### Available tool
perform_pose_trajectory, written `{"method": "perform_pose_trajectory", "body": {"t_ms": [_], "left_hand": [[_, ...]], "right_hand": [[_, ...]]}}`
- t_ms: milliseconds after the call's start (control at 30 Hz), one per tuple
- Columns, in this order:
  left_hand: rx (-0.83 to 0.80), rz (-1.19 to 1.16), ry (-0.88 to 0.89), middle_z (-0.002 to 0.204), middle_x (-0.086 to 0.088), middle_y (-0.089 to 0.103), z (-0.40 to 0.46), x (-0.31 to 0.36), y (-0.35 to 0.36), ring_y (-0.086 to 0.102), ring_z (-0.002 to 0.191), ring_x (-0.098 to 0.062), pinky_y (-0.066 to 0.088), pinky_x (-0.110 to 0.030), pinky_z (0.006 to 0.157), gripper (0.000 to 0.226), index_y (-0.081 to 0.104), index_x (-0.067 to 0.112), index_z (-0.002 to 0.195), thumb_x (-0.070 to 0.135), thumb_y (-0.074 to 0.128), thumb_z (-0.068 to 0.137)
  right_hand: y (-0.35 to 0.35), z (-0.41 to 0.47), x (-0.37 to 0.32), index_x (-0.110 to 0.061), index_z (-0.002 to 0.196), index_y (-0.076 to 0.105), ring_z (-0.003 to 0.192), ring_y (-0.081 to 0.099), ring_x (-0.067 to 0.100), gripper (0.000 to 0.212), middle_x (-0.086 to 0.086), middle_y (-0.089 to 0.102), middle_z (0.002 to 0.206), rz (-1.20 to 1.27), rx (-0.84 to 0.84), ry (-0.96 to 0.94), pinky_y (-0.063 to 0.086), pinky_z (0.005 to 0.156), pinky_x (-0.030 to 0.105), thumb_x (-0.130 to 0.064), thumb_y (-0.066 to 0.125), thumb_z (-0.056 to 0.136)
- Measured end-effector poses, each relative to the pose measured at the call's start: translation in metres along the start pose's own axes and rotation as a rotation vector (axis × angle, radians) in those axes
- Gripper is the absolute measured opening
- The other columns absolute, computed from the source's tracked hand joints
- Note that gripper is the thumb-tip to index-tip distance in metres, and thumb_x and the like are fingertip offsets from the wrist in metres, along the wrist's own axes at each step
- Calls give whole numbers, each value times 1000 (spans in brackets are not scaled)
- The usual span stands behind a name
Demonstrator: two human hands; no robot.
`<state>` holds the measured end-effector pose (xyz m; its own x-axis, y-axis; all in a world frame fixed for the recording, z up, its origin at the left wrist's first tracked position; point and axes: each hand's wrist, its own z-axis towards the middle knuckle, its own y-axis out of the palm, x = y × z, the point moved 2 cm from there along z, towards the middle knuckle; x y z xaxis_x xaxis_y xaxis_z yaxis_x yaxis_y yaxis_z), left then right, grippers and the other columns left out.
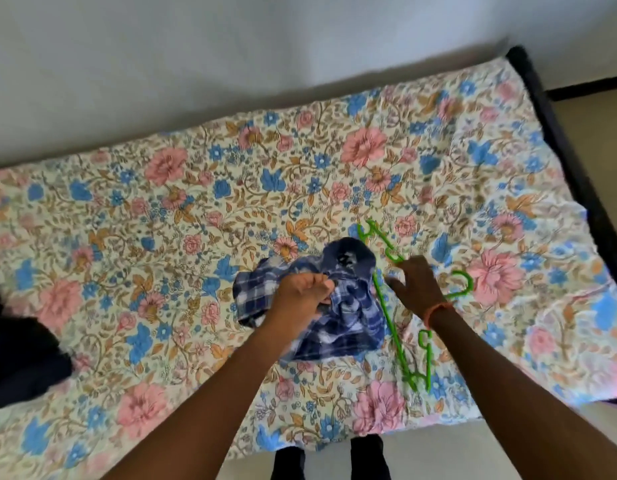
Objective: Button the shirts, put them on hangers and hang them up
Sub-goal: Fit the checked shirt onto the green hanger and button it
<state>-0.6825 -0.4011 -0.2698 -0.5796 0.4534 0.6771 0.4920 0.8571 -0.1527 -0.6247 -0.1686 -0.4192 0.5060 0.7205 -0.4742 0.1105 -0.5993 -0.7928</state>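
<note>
1. On the flowered bed (pixel 203 188), near its front edge, a blue plaid shirt (pixel 338 317) lies crumpled.
2. The left hand (pixel 303 292) grips a bunch of the shirt's cloth, fingers curled round it.
3. The right hand (pixel 416 284) rests with fingers spread on a green hanger (pixel 391 327) just right of the shirt.
4. A dark garment (pixel 19 355) lies at the bed's left edge.

Blue-and-white plaid shirt (pixel 338 306): crumpled in loose heap, dark collar at far end, lying on floral bedspread near front edge. Bright green plastic hanger (pixel 397 306): flat on bedspread just right of shirt, long bar running along shirt's right edge, hook curling off to right.
</note>
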Motion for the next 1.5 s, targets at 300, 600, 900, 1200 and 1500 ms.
{"method": "perform_pose_trajectory", "body": {"t_ms": [300, 600, 900, 1200, 1500], "left_hand": [[-35, -81, -9, 85, -5, 73, 22, -14, 9, 68, 79, -15, 55, -26, 68, 8, 72, 15, 89, 18, 66, 93], [60, 105, 295, 62, -6, 68, 24, -21, 15, 62, 55, -19, 57, -34, 55, 11, 71, 7, 77, 10, 68, 88], [282, 482, 638, 65, -1, 65, 14, -41, 24, 61, 56, -10, 50, -22, 50, 9, 68, 9, 80, 10, 66, 89], [362, 731, 1035, 69, -5, 66, 7, -58, 19, 61, 61, -16, 53, -24, 55, 26, 71, 6, 83, 24, 55, 92], [237, 742, 1112, 78, -5, 67, 14, -69, 24, 59, 69, -16, 50, -25, 62, 27, 72, 5, 93, 26, 56, 90]], "right_hand": [[-44, -93, -114, -6, 86, 74, 67, 73, 22, 8, 10, 73, 72, 819, 43, 155, 62, 60, 41, -13, 78, 84], [-24, -101, -125, -21, 78, 76, 64, 69, 14, 8, -2, 71, 70, 515, 388, 93, 59, 61, 40, -16, 82, 79], [-1, -101, -123, -9, 65, 70, 58, 67, 26, 20, 4, 67, 58, 629, 223, 281, 59, 60, 44, -11, 66, 85], [3, -118, -129, -3, 71, 70, 47, 52, 13, 18, 5, 61, 53, 1108, 148, 518, 46, 46, 22, -3, 66, 89], [5, -115, -115, 4, 78, 71, 55, 59, 18, 39, 10, 66, 63, 1111, 91, 538, 47, 49, 25, -32, 70, 90]]}}
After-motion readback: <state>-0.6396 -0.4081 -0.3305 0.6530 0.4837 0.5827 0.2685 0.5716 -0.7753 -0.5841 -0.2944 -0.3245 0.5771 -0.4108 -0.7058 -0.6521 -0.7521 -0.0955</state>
